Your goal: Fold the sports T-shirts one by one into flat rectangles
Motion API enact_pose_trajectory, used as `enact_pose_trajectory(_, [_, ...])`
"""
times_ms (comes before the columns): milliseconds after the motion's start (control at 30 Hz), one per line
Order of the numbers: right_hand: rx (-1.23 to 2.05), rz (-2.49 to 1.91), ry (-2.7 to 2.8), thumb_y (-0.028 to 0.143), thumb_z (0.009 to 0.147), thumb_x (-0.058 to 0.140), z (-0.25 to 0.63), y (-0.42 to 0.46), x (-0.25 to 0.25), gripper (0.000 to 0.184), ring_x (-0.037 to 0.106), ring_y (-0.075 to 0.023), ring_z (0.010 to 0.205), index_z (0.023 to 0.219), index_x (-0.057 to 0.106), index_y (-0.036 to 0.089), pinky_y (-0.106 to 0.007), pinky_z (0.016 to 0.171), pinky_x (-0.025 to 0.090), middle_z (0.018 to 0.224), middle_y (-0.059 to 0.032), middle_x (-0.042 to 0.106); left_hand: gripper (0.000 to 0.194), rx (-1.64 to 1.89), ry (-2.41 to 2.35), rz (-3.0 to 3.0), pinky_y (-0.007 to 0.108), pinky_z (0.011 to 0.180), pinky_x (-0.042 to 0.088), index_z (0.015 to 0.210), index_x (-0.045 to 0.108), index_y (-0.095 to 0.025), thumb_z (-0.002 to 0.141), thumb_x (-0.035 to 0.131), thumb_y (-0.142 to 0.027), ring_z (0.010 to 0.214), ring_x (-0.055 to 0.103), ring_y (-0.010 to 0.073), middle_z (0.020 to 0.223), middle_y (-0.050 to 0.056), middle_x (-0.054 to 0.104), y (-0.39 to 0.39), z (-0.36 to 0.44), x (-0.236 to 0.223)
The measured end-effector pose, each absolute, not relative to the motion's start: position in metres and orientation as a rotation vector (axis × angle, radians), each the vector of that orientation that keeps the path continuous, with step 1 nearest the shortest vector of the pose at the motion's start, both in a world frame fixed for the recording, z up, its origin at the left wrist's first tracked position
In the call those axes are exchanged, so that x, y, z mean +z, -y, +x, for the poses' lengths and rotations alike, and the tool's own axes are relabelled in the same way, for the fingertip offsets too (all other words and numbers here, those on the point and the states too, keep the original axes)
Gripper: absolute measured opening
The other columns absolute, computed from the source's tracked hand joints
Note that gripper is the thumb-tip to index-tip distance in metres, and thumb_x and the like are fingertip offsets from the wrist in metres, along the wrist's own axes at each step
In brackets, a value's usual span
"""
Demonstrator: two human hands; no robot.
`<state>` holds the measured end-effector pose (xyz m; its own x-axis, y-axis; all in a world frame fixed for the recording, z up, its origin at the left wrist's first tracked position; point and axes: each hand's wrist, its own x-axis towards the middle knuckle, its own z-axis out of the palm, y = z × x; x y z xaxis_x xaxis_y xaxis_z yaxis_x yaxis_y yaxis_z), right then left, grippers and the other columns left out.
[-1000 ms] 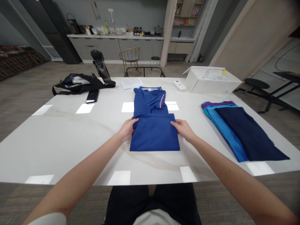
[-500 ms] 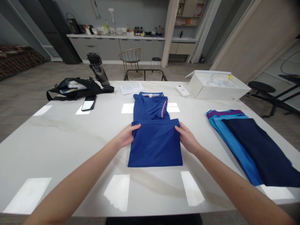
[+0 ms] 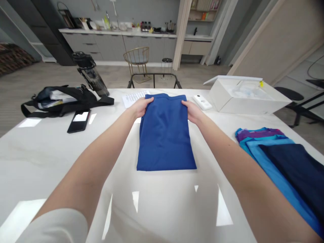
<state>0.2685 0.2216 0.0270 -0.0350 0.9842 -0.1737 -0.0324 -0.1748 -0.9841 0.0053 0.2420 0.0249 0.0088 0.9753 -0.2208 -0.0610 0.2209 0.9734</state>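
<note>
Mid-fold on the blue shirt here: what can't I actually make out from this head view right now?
- Blue shirt: its collar and upper half are covered by the folded-over fabric.
- Left hand and right hand: fingertips curl under the far edge, so the grip is unclear.
- Paper sheet: print too small, partly behind the left hand.
- Stacked garments: cut off by the right frame edge.
- White box: contents blurred.

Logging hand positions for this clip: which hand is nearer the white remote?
Right. The right hand grips the blue shirt's far corner just beside the white remote; the left hand holds the opposite corner.
</note>
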Motion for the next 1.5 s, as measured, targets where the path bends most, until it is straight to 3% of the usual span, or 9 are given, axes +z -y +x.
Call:
enact_pose_trajectory(200, [1.113, -1.697, 1.13, 0.019, 0.082, 0.069, 0.263, -0.254, -0.023, 0.007, 0.069, -0.0217, 0.074, 0.087, 0.068, 0.015, -0.035, 0.073, 0.058, 0.076, -0.0062, 0.071, 0.008, 1.094, -1.568, 1.065, 0.037, 0.076, 0.057, 0.081, 0.07, -0.012, 0.077, 0.074, -0.017, 0.076, 0.071, 0.0243, 0.068, 0.006, 0.07, -0.259, 0.005, -0.021])
enact_pose_trajectory(433, [0.672, -1.7, 1.555, 0.03, 0.094, 0.056, 0.26, -0.261, -0.022, 0.045, 0.068, -0.0292, 0.103, 0.136, 0.054, 0.016, -0.046, 0.096, 0.053, 0.111, -0.0135, 0.072, 0.037, 1.24, -1.753, 1.246, 0.038, 0.092, 0.054, 0.118, 0.068, -0.011, 0.083, 0.069, -0.023, 0.098, 0.07, 0.0261, 0.105, 0.013, 0.074, -0.275, -0.005, -0.025])
enact_pose_trajectory(533, [0.285, -1.866, 1.708, 0.026, 0.093, 0.054, 0.248, -0.25, -0.02, 0.054, 0.058, -0.0373, 0.122, 0.145, 0.047, 0.012, -0.054, 0.103, 0.046, 0.133, -0.0226, 0.06, 0.052, 1.175, -1.93, 1.59, 0.045, 0.112, 0.041, 0.139, 0.057, -0.01, 0.087, 0.061, -0.016, 0.128, 0.058, 0.0324, 0.136, 0.021, 0.063, -0.262, 0.004, -0.02])
enact_pose_trajectory(633, [0.028, -1.715, 1.91, 0.025, 0.098, 0.043, 0.227, -0.236, -0.017, 0.048, 0.044, -0.0373, 0.137, 0.144, 0.052, 0.013, -0.055, 0.111, 0.037, 0.15, -0.0218, 0.048, 0.052, 1.063, -1.769, 2.171, 0.048, 0.122, 0.028, 0.147, 0.052, -0.015, 0.095, 0.045, -0.016, 0.144, 0.043, 0.0315, 0.155, 0.017, 0.048, -0.243, 0.024, -0.014])
enact_pose_trajectory(800, [0.205, -1.63, 2.301, 0.03, 0.106, 0.028, 0.205, -0.235, -0.034, 0.052, 0.033, -0.0278, 0.15, 0.154, 0.045, 0.02, -0.054, 0.123, 0.021, 0.161, -0.0094, 0.042, 0.052, 0.515, -1.75, 2.286, 0.057, 0.124, 0.019, 0.151, 0.049, -0.02, 0.102, 0.036, -0.032, 0.151, 0.034, 0.0322, 0.162, 0.014, 0.041, -0.229, 0.05, -0.035])
enact_pose_trajectory(933, [0.244, -1.903, 2.204, 0.051, 0.107, 0.024, 0.218, -0.245, -0.053, 0.062, 0.02, -0.0286, 0.156, 0.158, 0.039, 0.021, -0.062, 0.124, 0.009, 0.168, -0.0082, 0.03, 0.06, 0.434, -1.859, 2.168, 0.059, 0.126, 0.007, 0.156, 0.043, -0.027, 0.101, 0.036, -0.05, 0.157, 0.023, 0.0297, 0.167, 0.008, 0.032, -0.235, 0.041, -0.055])
enact_pose_trajectory(1067, [0.3, -2.005, 2.1, 0.068, 0.102, 0.02, 0.232, -0.248, -0.054, 0.077, 0.015, -0.0318, 0.157, 0.162, 0.033, 0.02, -0.066, 0.123, 0.007, 0.17, -0.0097, 0.021, 0.067, 0.457, -2.017, 1.991, 0.064, 0.124, 0.005, 0.158, 0.039, -0.027, 0.099, 0.034, -0.058, 0.157, 0.018, 0.0356, 0.169, 0.009, 0.027, -0.242, 0.027, -0.055])
enact_pose_trajectory(1333, [0.321, -2.068, 1.955, 0.071, 0.1, 0.021, 0.229, -0.245, -0.053, 0.088, 0.021, -0.0328, 0.155, 0.163, 0.024, 0.01, -0.063, 0.123, 0.006, 0.169, -0.018, 0.019, 0.079, 0.488, -2.06, 1.969, 0.059, 0.126, 0.003, 0.162, 0.031, -0.018, 0.098, 0.031, -0.065, 0.157, 0.017, 0.0361, 0.169, 0.017, 0.022, -0.238, 0.022, -0.055])
enact_pose_trajectory(1500, [0.225, -2.174, 1.812, 0.071, 0.099, 0.025, 0.224, -0.238, -0.051, 0.093, 0.017, -0.0359, 0.156, 0.161, 0.024, 0.002, -0.066, 0.122, 0.002, 0.166, -0.0252, 0.023, 0.065, 0.63, -2.039, 2.114, 0.06, 0.126, 0.005, 0.159, 0.037, -0.017, 0.102, 0.036, -0.048, 0.157, 0.02, 0.035, 0.166, 0.016, 0.031, -0.232, 0.026, -0.052])
